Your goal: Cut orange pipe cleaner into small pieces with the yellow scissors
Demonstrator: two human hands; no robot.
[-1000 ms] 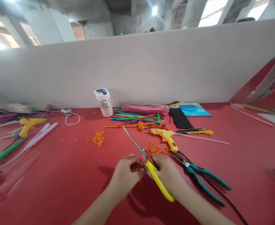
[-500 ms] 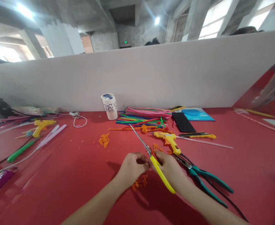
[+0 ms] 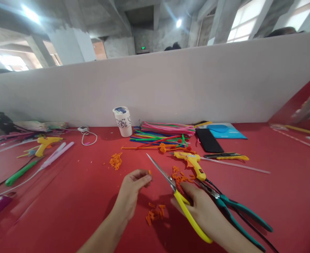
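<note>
My left hand [image 3: 130,189] is closed in a pinch, with a small orange pipe cleaner piece [image 3: 150,172] showing at the fingertips. My right hand [image 3: 203,207] is wrapped round the yellow-handled scissors [image 3: 190,218], whose blades point away to the upper left and look together. Between and below the hands lie several short orange pieces [image 3: 155,213] on the red table [image 3: 65,211]. More orange bits [image 3: 179,174] are scattered just beyond my right hand. A pile of fine orange clippings [image 3: 116,161] sits beyond my left hand.
A yellow glue gun [image 3: 190,161] and green-handled pliers [image 3: 231,207] lie by my right hand. Bundled coloured pipe cleaners [image 3: 165,130], a white cup [image 3: 123,123] and a black phone [image 3: 209,140] are near the partition [image 3: 155,88]. Another glue gun [image 3: 45,143] is at left.
My hands have moved apart. The left went leftward, now with an orange piece at its fingertips; the right moved slightly right and nearer with the scissors. The short orange pieces are now more exposed.
</note>
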